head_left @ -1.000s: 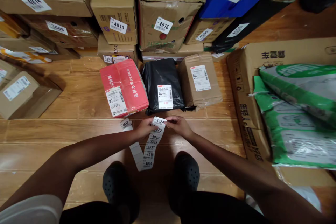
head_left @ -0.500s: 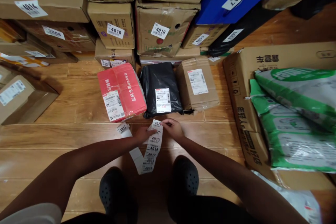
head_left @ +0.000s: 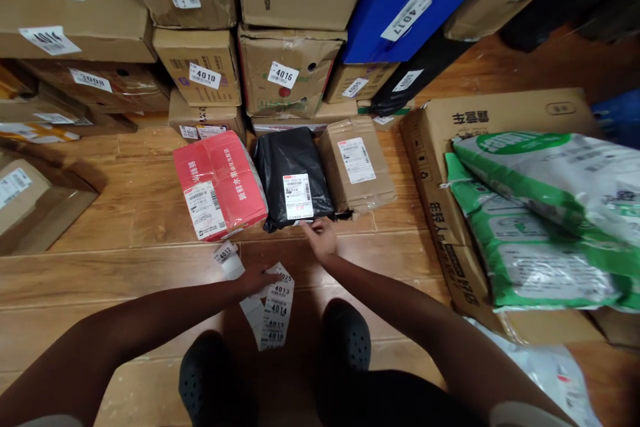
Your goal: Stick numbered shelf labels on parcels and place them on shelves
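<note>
your left hand (head_left: 256,279) is pinching the label strip (head_left: 278,307), right hand (head_left: 323,240) is touching the black parcel (head_left: 294,161) between red box (head_left: 223,183) and brown box (head_left: 357,191), can't tell if it's gripping tho

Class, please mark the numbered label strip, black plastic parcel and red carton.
Numbered label strip (head_left: 279,307): head view, its printed length.
Black plastic parcel (head_left: 291,160): head view, its top face.
Red carton (head_left: 225,177): head view, its top face.

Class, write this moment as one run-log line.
left hand: holds label strip; right hand: at near edge of black parcel; red box: left of parcel; brown box: right of parcel
</note>
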Demonstrator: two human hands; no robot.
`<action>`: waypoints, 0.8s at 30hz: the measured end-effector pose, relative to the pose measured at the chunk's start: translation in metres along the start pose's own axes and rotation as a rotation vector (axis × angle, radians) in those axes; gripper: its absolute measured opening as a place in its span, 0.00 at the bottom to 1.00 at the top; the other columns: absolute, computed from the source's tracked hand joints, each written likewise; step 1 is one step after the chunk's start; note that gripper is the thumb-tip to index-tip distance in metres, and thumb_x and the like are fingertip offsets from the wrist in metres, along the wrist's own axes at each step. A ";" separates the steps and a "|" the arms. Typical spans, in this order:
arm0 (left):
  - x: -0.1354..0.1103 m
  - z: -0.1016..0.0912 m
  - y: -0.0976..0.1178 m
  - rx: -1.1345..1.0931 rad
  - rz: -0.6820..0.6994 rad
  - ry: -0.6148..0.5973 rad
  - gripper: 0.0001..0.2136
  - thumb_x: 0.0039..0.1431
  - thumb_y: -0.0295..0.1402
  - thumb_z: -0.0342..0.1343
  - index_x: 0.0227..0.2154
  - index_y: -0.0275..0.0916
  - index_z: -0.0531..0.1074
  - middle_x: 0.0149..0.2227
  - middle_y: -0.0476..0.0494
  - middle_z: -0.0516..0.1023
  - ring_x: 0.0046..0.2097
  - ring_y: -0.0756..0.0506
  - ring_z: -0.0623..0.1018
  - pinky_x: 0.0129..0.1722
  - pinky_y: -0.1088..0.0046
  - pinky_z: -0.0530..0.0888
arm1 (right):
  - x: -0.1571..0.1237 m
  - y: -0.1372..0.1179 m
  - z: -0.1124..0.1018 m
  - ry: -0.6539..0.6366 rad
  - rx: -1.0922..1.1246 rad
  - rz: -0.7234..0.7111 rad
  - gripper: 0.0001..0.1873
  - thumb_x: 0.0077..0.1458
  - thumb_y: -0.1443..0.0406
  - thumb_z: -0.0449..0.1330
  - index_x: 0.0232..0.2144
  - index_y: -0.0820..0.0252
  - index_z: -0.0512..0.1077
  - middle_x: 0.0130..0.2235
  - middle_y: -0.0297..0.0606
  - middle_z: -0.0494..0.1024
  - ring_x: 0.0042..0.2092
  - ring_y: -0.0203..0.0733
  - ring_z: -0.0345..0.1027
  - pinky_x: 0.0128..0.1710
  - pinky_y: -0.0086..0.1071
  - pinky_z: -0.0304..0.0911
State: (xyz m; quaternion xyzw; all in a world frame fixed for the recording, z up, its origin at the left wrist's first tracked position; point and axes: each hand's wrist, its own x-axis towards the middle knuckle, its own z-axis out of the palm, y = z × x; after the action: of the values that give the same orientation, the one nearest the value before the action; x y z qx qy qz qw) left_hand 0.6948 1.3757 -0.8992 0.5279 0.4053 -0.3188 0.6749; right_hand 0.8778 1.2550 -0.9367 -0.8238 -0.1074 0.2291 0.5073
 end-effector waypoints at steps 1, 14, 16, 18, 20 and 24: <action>0.000 -0.001 0.001 -0.017 0.004 -0.005 0.15 0.48 0.43 0.63 0.30 0.35 0.77 0.25 0.44 0.79 0.25 0.46 0.75 0.24 0.72 0.69 | 0.000 -0.004 -0.001 -0.065 0.007 0.002 0.20 0.43 0.48 0.66 0.23 0.58 0.73 0.26 0.36 0.77 0.31 0.42 0.72 0.34 0.34 0.66; 0.002 0.014 0.055 -0.020 0.398 0.125 0.23 0.48 0.53 0.59 0.32 0.33 0.76 0.30 0.43 0.79 0.32 0.45 0.75 0.34 0.71 0.69 | -0.034 -0.051 -0.045 -0.473 0.398 0.156 0.15 0.41 0.55 0.70 0.28 0.58 0.76 0.28 0.33 0.78 0.28 0.36 0.70 0.30 0.31 0.67; 0.001 0.024 0.058 0.058 0.463 0.172 0.22 0.52 0.52 0.55 0.30 0.33 0.76 0.29 0.44 0.78 0.32 0.45 0.75 0.34 0.72 0.68 | -0.036 -0.047 -0.046 -0.439 0.421 0.155 0.16 0.38 0.55 0.71 0.28 0.58 0.76 0.29 0.33 0.79 0.30 0.37 0.71 0.33 0.32 0.67; -0.003 0.034 0.062 0.097 0.498 0.231 0.22 0.56 0.51 0.51 0.30 0.34 0.76 0.28 0.45 0.77 0.32 0.45 0.74 0.33 0.73 0.68 | -0.037 -0.043 -0.049 -0.435 0.431 0.153 0.17 0.37 0.55 0.72 0.28 0.59 0.76 0.30 0.34 0.79 0.32 0.38 0.71 0.35 0.33 0.67; -0.006 0.041 0.066 0.076 0.496 0.260 0.22 0.57 0.50 0.50 0.33 0.35 0.76 0.29 0.46 0.77 0.32 0.45 0.74 0.33 0.73 0.68 | -0.039 -0.041 -0.051 -0.402 0.411 0.130 0.16 0.39 0.55 0.71 0.28 0.59 0.76 0.30 0.35 0.78 0.33 0.39 0.71 0.36 0.33 0.67; -0.008 0.048 0.073 0.056 0.492 0.219 0.20 0.53 0.47 0.55 0.37 0.34 0.76 0.32 0.45 0.78 0.33 0.45 0.74 0.33 0.73 0.68 | -0.042 -0.039 -0.054 -0.262 0.357 0.104 0.17 0.40 0.53 0.70 0.28 0.58 0.74 0.29 0.36 0.76 0.31 0.40 0.69 0.34 0.33 0.66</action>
State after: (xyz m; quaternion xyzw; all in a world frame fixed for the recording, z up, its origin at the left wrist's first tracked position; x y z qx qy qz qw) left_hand 0.7640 1.3461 -0.8536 0.6602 0.3264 -0.0971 0.6694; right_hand 0.8699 1.2137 -0.8704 -0.6886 -0.0874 0.3753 0.6143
